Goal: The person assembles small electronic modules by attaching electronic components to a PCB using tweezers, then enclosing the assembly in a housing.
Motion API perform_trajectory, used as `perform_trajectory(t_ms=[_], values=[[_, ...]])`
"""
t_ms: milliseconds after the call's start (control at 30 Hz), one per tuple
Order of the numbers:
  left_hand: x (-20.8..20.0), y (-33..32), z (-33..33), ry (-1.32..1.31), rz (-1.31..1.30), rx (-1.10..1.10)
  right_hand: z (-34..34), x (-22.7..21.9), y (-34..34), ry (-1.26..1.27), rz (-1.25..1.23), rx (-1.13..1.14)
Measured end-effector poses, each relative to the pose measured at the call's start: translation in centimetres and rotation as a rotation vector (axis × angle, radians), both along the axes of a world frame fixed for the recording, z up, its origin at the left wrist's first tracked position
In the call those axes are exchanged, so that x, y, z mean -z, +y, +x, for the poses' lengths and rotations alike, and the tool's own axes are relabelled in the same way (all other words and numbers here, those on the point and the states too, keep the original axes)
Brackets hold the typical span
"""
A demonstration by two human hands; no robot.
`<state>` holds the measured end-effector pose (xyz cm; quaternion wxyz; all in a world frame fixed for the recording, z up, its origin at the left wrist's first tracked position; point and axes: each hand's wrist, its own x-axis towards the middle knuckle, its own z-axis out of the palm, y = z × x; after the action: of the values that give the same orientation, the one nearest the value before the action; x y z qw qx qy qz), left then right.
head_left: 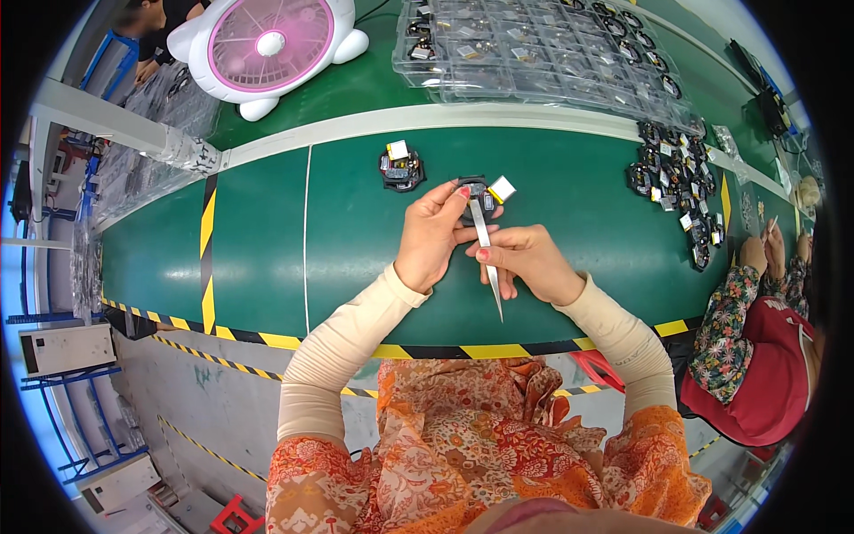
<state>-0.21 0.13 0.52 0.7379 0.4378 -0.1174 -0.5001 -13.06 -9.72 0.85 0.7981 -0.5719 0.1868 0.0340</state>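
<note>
My left hand (433,233) holds a small round black electronic part (478,190) with a silver-and-yellow battery pack (502,188) hanging off its right side, just above the green conveyor belt (267,240). My right hand (527,262) grips metal tweezers (487,254); one end reaches up to the part and the pointed end sticks down toward me. A second black part with a battery (401,166) lies on the belt, up and left of my hands.
A pink and white desk fan (269,49) stands at the back left. Clear trays of parts (534,49) fill the back right. Several loose black parts (676,182) lie to the right, where a person in red with floral sleeves (756,347) works.
</note>
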Motion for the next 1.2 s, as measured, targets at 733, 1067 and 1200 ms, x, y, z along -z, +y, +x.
perform_trajectory(t_ms=[733,1067,1200], values=[[0.1,-0.1,0.1,-0.070,-0.077,-0.009,-0.3,-0.5,-0.5,-0.025,-0.188,0.067],[0.7,0.2,-0.5,-0.843,0.162,0.164,-0.2,-0.1,-1.9,-0.172,-0.366,0.333],[1.6,0.0,-0.6,-0.741,0.093,0.020,-0.4,-0.2,-2.0,-0.161,-0.340,0.315]])
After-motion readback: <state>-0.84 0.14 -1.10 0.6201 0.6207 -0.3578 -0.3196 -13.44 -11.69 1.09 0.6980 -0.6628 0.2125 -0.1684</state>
